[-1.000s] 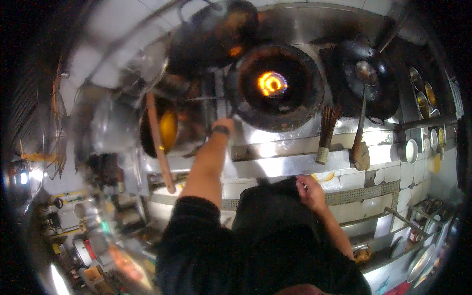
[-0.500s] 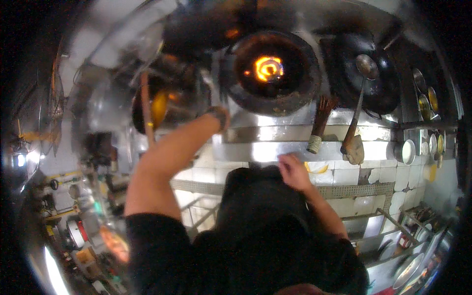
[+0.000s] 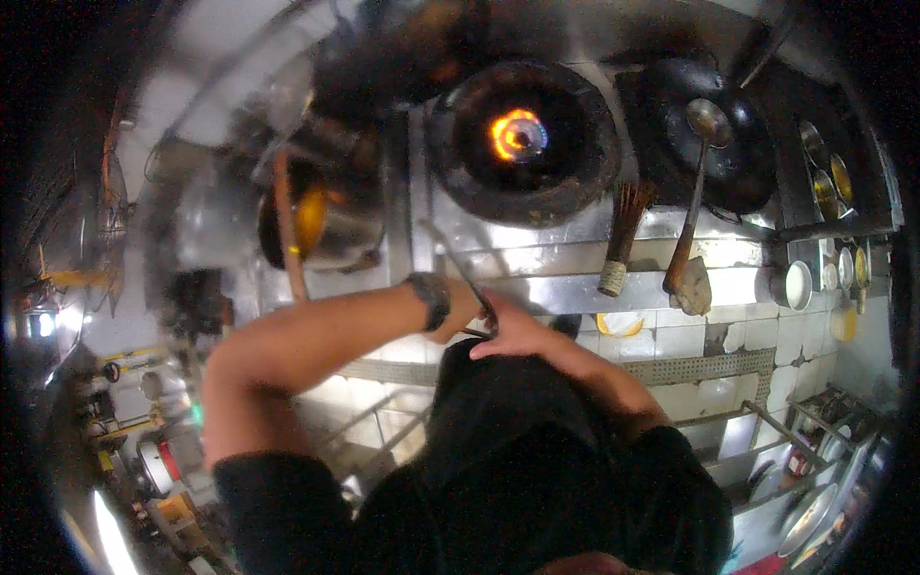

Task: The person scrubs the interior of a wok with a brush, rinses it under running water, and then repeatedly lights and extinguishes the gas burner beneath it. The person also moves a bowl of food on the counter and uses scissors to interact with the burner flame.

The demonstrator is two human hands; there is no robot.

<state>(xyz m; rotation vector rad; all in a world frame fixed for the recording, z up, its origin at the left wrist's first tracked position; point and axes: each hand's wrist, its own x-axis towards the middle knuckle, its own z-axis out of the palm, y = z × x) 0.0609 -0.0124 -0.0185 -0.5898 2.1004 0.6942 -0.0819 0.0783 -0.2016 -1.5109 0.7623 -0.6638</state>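
Note:
In front of my body my two hands meet at a thin, dark metal rod (image 3: pixel 462 273), which slants up toward the stove edge. My left hand (image 3: pixel 458 309), below a dark wristwatch, is closed at its lower part, with its fingers mostly hidden. My right hand (image 3: pixel 516 331) lies against the lower end, its thumb spread away from the fingers. Beyond them a fire burns in the round black burner (image 3: pixel 522 196). A bristle brush (image 3: pixel 625 240) rests on the steel ledge right of my hands. The rod's exact kind cannot be made out.
A black wok (image 3: pixel 752 163) at the right holds a long-handled ladle (image 3: pixel 692 206), a cloth (image 3: pixel 694 287) near its handle end. On the left a metal pot (image 3: pixel 350 225) stands beside a wooden handle (image 3: pixel 284 211). A white bowl (image 3: pixel 795 286) and metal racks (image 3: pixel 786 436) are farther right.
My left hand has drawn back from the stove edge by the pot, bringing the thin rod toward my body. My right hand has moved left to meet it.

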